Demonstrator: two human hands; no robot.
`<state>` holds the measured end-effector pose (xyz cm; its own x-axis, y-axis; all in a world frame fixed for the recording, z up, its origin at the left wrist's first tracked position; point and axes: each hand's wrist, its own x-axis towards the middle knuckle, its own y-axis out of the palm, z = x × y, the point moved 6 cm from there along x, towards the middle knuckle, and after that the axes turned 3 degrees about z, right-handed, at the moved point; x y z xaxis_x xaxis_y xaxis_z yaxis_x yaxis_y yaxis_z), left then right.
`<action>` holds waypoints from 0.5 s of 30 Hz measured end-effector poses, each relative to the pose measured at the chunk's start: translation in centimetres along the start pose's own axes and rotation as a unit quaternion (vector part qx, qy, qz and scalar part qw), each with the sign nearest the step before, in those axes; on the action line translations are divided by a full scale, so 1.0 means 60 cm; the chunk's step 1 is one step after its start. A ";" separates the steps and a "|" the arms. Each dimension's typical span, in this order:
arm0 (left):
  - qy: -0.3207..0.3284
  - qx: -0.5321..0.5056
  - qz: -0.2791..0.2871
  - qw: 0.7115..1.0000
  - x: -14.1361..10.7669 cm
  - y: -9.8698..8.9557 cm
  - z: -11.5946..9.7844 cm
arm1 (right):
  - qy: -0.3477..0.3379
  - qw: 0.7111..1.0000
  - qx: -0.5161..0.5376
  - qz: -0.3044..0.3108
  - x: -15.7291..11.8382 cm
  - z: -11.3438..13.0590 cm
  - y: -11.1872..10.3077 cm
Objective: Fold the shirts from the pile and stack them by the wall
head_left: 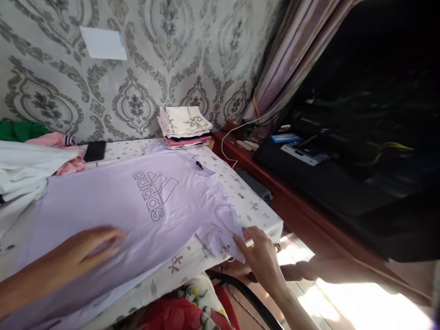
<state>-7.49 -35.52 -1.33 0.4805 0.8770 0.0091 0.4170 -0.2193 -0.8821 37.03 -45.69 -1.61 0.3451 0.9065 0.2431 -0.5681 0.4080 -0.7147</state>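
A lilac T-shirt (pixel 113 197) with an outlined adidas logo lies spread out on a cloth-covered surface, its collar toward the right. My right hand (pixel 263 256) is closed on the edge of the near sleeve, at the surface's front corner. That sleeve is bunched and creased. My left hand (pixel 94 245), slightly blurred, is over the lower part of the shirt with its fingers stretched out and the thumb apart. I cannot tell whether it touches the fabric.
A stack of folded clothes (pixel 185 126) stands against the wall. A black phone (pixel 95 151) lies beside loose clothes (pixel 30 160) at the left. On the right are a red-brown cabinet (pixel 292 206), a white cable (pixel 222 146) and a large black panel (pixel 360 137).
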 end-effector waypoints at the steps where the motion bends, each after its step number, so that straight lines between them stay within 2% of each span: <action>1: 0.031 0.015 0.021 0.999 0.049 0.008 -0.027 | 0.025 0.998 0.059 -0.001 0.000 0.003 -0.003; 3: 0.089 0.035 0.034 0.995 0.139 0.028 -0.082 | 0.094 0.976 0.196 -0.008 -0.003 0.004 -0.008; 5: 0.124 0.053 0.075 0.988 0.211 0.063 -0.128 | 0.155 0.934 0.323 -0.007 -0.008 0.006 -0.006; 7: 0.149 0.067 0.105 0.981 0.264 0.101 -0.168 | 0.201 0.886 0.417 -0.005 -0.013 0.005 0.001; 11: 0.216 0.059 0.131 0.966 0.334 0.162 -0.245 | 0.263 0.813 0.520 0.017 -0.021 -0.007 0.024; 15: 0.264 0.028 0.143 0.953 0.377 0.199 -0.315 | 0.282 0.787 0.547 0.047 -0.025 -0.015 0.035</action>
<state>22.91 -26.36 -2.75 0.8960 0.4439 -0.0119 0.1765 -0.3807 -0.9077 35.98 -46.29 -4.09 0.3648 0.8714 -0.3281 -0.8076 0.4715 0.3543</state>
